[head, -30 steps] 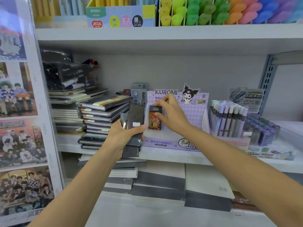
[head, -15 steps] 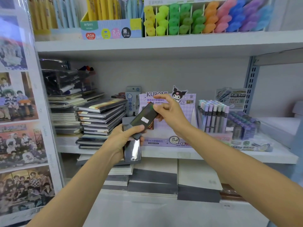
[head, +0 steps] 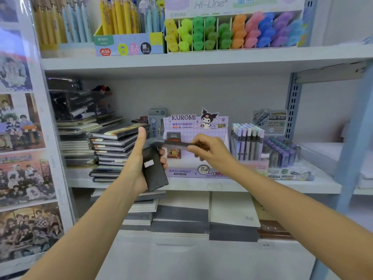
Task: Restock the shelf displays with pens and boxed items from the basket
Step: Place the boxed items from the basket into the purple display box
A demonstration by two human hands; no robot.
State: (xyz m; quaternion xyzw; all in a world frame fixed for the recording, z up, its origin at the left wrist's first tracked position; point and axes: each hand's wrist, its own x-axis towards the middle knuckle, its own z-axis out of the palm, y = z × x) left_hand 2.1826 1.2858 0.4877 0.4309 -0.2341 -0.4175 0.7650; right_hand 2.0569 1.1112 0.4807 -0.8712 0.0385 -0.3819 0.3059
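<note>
My left hand [head: 139, 164] grips a stack of flat black boxes [head: 154, 170] in front of the middle shelf, thumb raised. My right hand [head: 210, 151] pinches one thin black box [head: 173, 143] by its end, held nearly level and edge-on above the stack. Behind them stands the purple Kuromi display box [head: 193, 122] on the shelf, with one small boxed item [head: 173, 153] upright inside it.
Stacked notebooks [head: 113, 146] fill the shelf to the left. A tray of pastel pens [head: 247, 141] and purple lead cases [head: 280, 151] stand to the right. Highlighters [head: 232, 31] and yellow pens [head: 119, 17] line the upper shelf. A metal upright [head: 292, 106] is at right.
My right hand let go of the small box in the Kuromi display, took a thin black box off the stack in my left hand, and drew it rightwards. The view tilted up.
</note>
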